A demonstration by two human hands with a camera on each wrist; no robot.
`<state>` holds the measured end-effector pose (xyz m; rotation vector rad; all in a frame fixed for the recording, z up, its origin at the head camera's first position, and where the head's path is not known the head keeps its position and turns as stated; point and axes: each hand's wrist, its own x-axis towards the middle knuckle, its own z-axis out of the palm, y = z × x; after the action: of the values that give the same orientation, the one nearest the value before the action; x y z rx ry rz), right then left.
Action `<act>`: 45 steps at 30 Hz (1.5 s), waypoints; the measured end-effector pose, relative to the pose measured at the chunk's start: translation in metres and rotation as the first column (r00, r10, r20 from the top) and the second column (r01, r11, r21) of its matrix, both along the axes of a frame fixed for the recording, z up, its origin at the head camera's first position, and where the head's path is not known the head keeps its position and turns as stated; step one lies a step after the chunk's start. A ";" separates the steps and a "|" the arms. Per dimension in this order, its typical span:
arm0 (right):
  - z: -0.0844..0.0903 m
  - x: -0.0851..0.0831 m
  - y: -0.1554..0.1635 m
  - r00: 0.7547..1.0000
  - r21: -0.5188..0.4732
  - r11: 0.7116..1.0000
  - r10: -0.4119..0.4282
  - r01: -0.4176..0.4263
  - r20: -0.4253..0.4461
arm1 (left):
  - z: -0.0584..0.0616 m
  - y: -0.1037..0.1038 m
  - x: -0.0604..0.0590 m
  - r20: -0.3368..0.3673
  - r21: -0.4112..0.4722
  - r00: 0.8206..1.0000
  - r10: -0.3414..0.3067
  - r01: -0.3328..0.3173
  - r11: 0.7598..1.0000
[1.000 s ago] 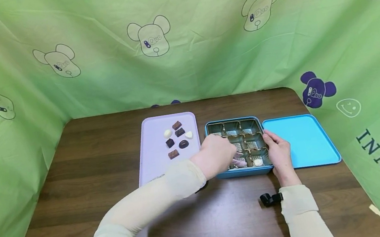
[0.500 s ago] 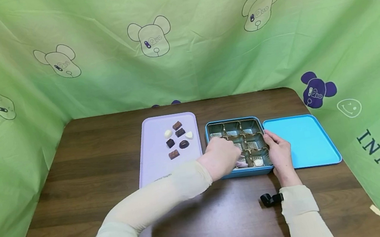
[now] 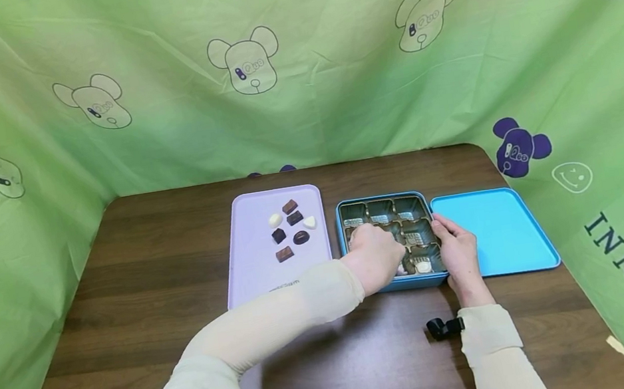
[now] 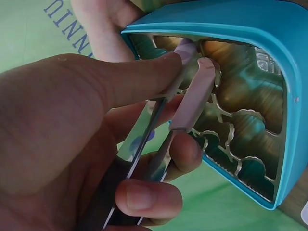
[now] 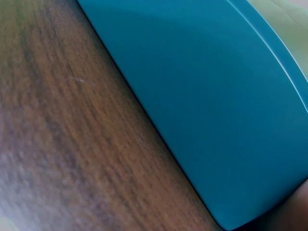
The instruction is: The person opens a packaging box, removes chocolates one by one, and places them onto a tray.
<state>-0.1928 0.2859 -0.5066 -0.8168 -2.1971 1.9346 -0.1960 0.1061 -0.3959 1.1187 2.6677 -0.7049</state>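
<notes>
Left hand (image 3: 374, 258) grips pink tongs (image 4: 188, 98), tips inside the blue tin (image 3: 396, 284). Right hand (image 3: 456, 247) rests on the tin's right edge, fingers relaxed, holding nothing. Lid (image 3: 493, 231) just right of it.

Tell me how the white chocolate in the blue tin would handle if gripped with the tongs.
The white chocolate looks small and glossy, so probably light and slippery. The tongs have flat tips, so it might pop free. Likely brittle under hard squeezing.

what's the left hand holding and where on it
The left hand grips pink-tipped tongs by their dark arms, behind the tips, over the blue tin.
</notes>
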 end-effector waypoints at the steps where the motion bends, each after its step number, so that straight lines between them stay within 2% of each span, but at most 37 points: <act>1: 0.000 0.000 0.000 1.000 0.002 1.000 0.000 0.000 -0.001 | 0.000 0.000 0.000 -0.001 0.001 1.000 0.001 -0.001 1.000; 18: -0.002 0.000 -0.001 1.000 -0.004 1.000 -0.008 0.008 0.000 | -0.005 0.003 -0.006 0.040 0.005 0.999 0.002 -0.002 1.000; 28: -0.002 0.000 0.000 1.000 0.005 1.000 0.003 -0.003 -0.011 | -0.009 -0.006 -0.004 0.005 0.059 0.996 -0.084 0.084 0.995; 35: -0.003 0.000 0.000 1.000 -0.001 1.000 -0.003 0.003 -0.014 | -0.009 -0.012 -0.007 0.009 0.071 0.994 -0.113 0.112 0.991; 38: -0.003 0.000 0.000 1.000 -0.002 1.000 -0.003 0.003 -0.013 | -0.008 -0.016 -0.009 0.007 0.075 0.993 -0.115 0.115 0.991; 45: -0.003 0.000 0.001 1.000 0.007 1.000 0.010 -0.010 -0.011 | 0.004 -0.030 -0.009 -0.036 0.153 0.995 -0.098 0.102 0.983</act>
<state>-0.1930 0.2870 -0.5091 -0.7941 -2.2049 1.9304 -0.2046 0.0766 -0.3915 1.2983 2.7463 -0.5404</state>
